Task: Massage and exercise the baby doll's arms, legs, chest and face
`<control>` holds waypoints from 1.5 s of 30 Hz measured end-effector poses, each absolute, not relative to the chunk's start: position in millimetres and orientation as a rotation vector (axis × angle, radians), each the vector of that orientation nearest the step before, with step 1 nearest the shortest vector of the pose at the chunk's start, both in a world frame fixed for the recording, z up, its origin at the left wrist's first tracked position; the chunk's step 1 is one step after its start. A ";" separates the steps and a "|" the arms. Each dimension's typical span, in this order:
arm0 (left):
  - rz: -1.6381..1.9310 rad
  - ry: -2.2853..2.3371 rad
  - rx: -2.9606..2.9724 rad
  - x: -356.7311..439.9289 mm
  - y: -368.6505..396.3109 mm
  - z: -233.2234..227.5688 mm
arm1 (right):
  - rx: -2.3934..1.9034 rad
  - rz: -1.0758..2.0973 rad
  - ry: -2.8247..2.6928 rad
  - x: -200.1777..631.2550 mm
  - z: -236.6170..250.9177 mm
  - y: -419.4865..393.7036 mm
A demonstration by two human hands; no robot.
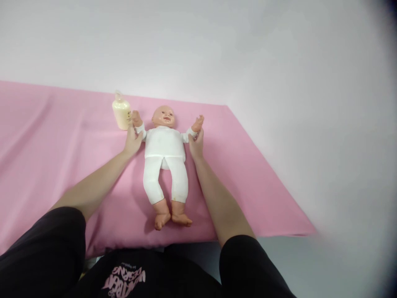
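A baby doll [165,142] in a white top and white trousers lies on its back, head away from me and bare feet toward me. Its arms are spread and raised at the sides. My left hand [133,141] is closed around the doll's forearm on the left, near the white cuff. On the other side, my right hand [196,145] grips the doll's forearm just below its hand. Some of my fingers are hidden behind the doll's arms. Just beyond my left hand stands a pump bottle [121,114] of pale yellow liquid.
A pink cloth [242,182] covers the table, with creases on the left. The table's right edge slants toward me, and its front edge is close to my body. Behind and to the right is a pale wall [279,82].
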State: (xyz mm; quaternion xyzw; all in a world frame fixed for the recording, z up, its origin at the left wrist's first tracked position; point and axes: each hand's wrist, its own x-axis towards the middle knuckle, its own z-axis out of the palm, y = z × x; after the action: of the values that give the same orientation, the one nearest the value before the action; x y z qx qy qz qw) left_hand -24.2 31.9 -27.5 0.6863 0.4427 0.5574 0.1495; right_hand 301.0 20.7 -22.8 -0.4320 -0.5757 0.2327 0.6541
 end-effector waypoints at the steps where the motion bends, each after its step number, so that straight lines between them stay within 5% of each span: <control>1: 1.599 1.271 2.029 -22.3 28.5 -24.6 | -0.998 0.530 -1.323 300.3 -23.6 20.3; 21: 1.335 1.287 2.347 -11.4 11.1 -10.0 | -1.006 0.294 -1.794 292.1 -17.5 12.0; 45: 1.808 1.223 1.244 -31.9 43.7 -29.4 | -0.983 0.642 -1.237 300.4 -23.0 24.2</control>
State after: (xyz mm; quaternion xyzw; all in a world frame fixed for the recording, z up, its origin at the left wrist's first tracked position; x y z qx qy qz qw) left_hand -31.9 43.7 -29.4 0.4710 0.4628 0.6842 0.3096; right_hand 300.4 24.2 -23.0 -0.4341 -0.5462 0.2835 0.6579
